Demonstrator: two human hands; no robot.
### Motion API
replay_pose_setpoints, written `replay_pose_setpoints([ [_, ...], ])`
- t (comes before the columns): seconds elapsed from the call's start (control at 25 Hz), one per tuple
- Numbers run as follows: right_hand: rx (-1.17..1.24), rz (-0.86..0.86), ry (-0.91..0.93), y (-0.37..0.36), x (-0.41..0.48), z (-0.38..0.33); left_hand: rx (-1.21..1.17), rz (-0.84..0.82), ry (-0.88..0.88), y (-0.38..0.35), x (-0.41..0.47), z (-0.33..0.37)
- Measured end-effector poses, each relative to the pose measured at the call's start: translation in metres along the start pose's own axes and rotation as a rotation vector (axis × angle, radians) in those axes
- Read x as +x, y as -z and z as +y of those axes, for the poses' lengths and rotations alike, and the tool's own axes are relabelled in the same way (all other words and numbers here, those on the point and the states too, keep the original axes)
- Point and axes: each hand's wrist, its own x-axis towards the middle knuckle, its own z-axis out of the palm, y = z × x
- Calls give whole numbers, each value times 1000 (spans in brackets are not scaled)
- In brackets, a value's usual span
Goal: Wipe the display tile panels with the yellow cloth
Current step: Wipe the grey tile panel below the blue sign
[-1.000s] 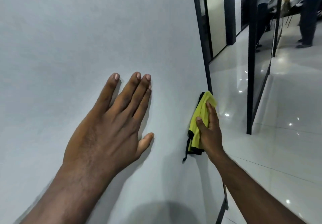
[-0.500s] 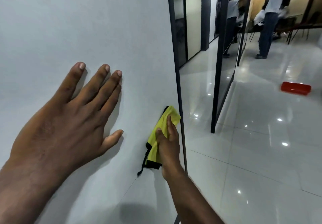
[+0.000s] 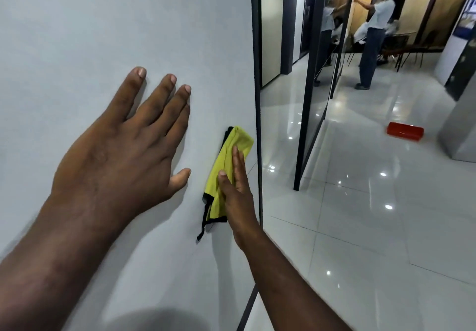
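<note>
A glossy white tiled floor (image 3: 360, 227) stretches to the right and far back, dotted with reflections of ceiling lights. A red box (image 3: 405, 131) lies on it at the right. Farther off a person (image 3: 373, 39) stands with one arm raised, dark chairs (image 3: 409, 47) just beyond. A grey pillar (image 3: 461, 124) rises at the far right.

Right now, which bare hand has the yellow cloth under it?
The right hand, pressing the black-edged yellow cloth to the pale grey tile panel; the left hand lies bare on it.
</note>
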Motion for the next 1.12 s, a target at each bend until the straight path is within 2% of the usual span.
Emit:
replay_pose_setpoints([
  [0.04,48,17,-44,-2,-4,4,26,-28,-2,3,-2,0],
  [0.16,-5,-14,-79,-4,-49,23,67,-84,-27,12,-7,0],
  [0.24,-83,-24,7,-17,-56,9,52,-84,-35,14,-8,-1],
  [0.36,-43,27,30,-24,-32,-13,42,-72,-34,12,-11,-3],
  [0.44,-5,98,-9,-18,-34,4,27,-65,-41,11,-11,-2],
  [0.52,55,132,-184,-16,-47,16,23,-67,-39,11,-10,-1],
  [0.56,29,132,-147,-21,-46,14,27,-64,-39,11,-10,-1],
  [0.6,0,138,-35,-30,-40,7,35,-70,-40,10,-9,-1],
  [0.68,-84,180,275,-42,-13,-13,22,-67,-43,6,-9,-2],
  [0.72,-117,247,395,-41,6,-17,0,-35,-43,2,-8,-1],
  [0.76,-104,319,421,-34,25,-11,-24,-1,-36,-1,-7,-1],
  [0.8,-106,374,338,-25,37,2,-45,16,-22,-2,-6,-2],
  [0.88,-6,413,-62,-11,33,24,-87,16,19,0,-4,-2],
  [0.92,-12,392,-189,-12,25,28,-83,6,37,0,-4,-1],
  [0.96,-46,362,-177,-20,19,26,-66,-10,49,0,-2,0],
  [1.0,-75,330,-30,-28,13,15,-60,-18,49,0,0,0],
  [1.08,-223,270,453,-32,16,-15,-70,-28,59,3,1,1],
  [1.12,-264,263,573,-29,27,-23,-56,-37,68,4,1,2],
])
